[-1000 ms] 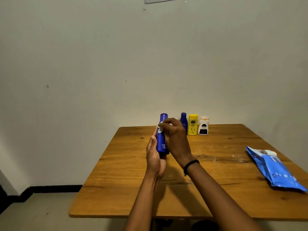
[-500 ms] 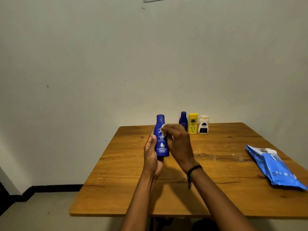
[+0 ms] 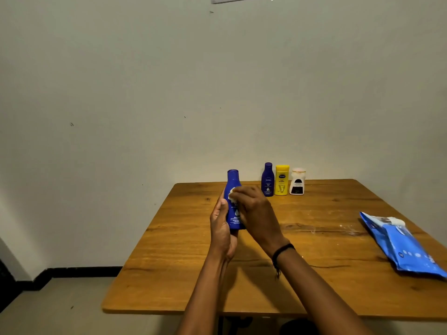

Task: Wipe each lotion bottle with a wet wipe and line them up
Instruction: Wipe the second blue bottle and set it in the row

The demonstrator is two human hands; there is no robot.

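Observation:
My left hand (image 3: 221,226) grips a tall blue lotion bottle (image 3: 232,187) upright above the wooden table (image 3: 193,262). My right hand (image 3: 256,211) presses a small white wet wipe (image 3: 231,193) against the bottle's front, fingers curled over it. At the table's far edge stand three bottles in a row: a small dark blue one (image 3: 267,179), a yellow one (image 3: 282,180) and a white one with a dark label (image 3: 297,181).
A blue pack of wet wipes (image 3: 402,245) lies on the table's right side, a white wipe sticking out of its top. The wall rises right behind the table. Floor shows at the lower left.
The bottle has turned in my left hand, its label now facing me. My right hand with the wipe slid from the cap area down onto the bottle's front.

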